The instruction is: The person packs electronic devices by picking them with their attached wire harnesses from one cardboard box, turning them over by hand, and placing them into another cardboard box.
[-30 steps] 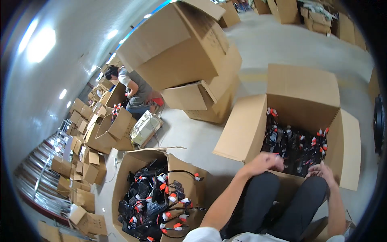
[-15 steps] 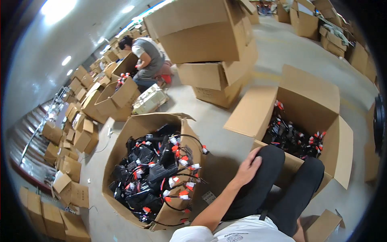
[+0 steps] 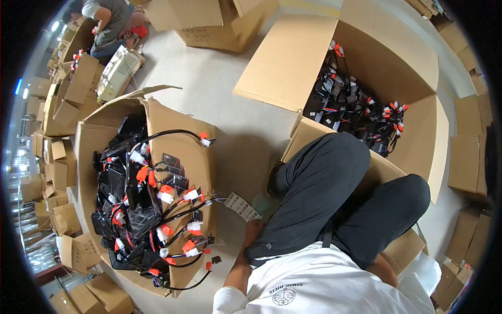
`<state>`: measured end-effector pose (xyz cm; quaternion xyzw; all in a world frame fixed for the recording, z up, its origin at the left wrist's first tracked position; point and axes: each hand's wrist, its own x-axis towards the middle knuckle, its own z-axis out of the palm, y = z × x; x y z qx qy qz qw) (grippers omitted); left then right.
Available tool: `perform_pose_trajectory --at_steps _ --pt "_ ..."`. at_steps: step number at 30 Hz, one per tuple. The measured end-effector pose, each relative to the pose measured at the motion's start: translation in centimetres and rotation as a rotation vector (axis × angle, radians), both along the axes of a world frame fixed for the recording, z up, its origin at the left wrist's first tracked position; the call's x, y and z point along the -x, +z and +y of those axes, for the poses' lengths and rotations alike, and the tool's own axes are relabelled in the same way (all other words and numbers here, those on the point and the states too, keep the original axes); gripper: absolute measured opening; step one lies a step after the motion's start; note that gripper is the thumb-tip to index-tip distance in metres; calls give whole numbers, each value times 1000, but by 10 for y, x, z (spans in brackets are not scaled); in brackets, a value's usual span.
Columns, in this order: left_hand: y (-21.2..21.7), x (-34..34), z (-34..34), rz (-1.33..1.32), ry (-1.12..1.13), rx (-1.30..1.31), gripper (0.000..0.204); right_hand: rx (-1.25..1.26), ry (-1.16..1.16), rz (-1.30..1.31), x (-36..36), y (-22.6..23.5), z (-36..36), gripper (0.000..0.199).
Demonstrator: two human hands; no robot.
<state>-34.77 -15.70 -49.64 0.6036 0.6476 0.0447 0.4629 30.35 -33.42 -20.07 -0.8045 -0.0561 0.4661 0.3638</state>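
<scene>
Because the left hand (image 3: 253,230) hangs low beside the thigh (image 3: 298,209), its fingers are mostly hidden; can't tell spread or pinching. Label sheet (image 3: 243,207) sits just off it at 11 o'clock; contact unclear. Right hand is out of sight behind leg and hip; only the forearm (image 3: 384,269) shows, fingers unknown. Black wired units (image 3: 144,220) fill the left carton (image 3: 183,118) at the lap's 9 o'clock, leads spilling over its wall, likely since it's heaped. Second carton (image 3: 389,68), 1 o'clock: flaps splayed, presumably for access.
</scene>
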Motion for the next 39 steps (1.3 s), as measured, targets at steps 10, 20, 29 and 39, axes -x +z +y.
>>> perform_pose_trajectory --at_steps 10,20,29,39 --pt "55 -30 115 409 269 31 70 163 -4 -54 -13 40 -5 64" --pt "7 -20 93 785 16 241 37 228 25 -26 -9 33 10 64" --pt "49 -21 98 345 83 -265 36 172 -41 -7 13 -15 7 63" --pt "102 53 112 -96 222 431 48 157 -132 196 84 -125 43 63"
